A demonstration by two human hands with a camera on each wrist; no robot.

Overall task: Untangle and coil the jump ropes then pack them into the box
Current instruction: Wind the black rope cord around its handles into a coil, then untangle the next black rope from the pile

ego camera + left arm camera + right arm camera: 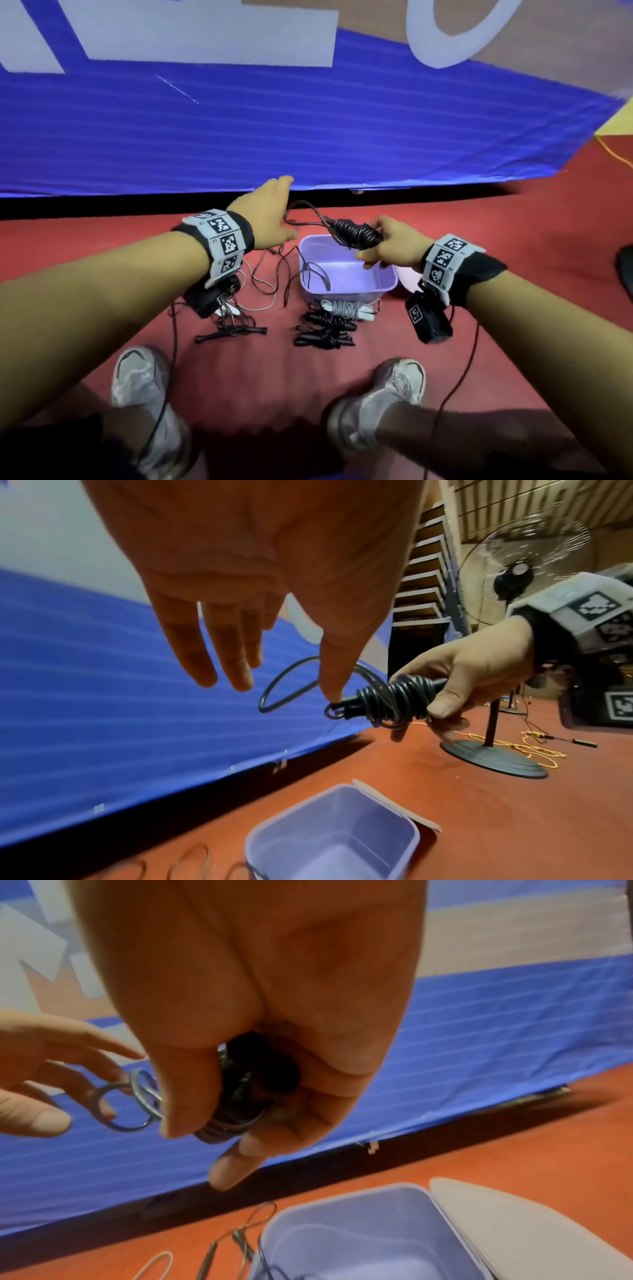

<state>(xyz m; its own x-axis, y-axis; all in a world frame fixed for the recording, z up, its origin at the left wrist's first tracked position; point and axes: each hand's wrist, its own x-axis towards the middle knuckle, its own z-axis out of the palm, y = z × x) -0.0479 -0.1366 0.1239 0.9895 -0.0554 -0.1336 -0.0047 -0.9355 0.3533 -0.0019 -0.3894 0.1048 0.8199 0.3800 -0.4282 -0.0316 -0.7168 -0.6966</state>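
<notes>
A black jump rope [356, 233], wound into a tight coil round its handles, hangs above the purple box [346, 270]. My right hand [368, 243] grips that coil at one end. A loose loop [284, 691] sticks out of the coil's other end. My left hand [289, 212] is by that loop with fingers straight, and its thumb [334, 693] touches the coil's tip. In the right wrist view the coil [246, 1096] sits in my right fist [219, 1131]. The box holds only a stray strand of rope.
Three coiled ropes lie in front of the box: a white one [346, 308] and two black ones [325, 330]. Tangled ropes [260, 274] and black handles [233, 334] lie left of it. The lid [514, 1218] lies right of the box. A blue banner [308, 137] stands behind. A fan stand [493, 753] is off right.
</notes>
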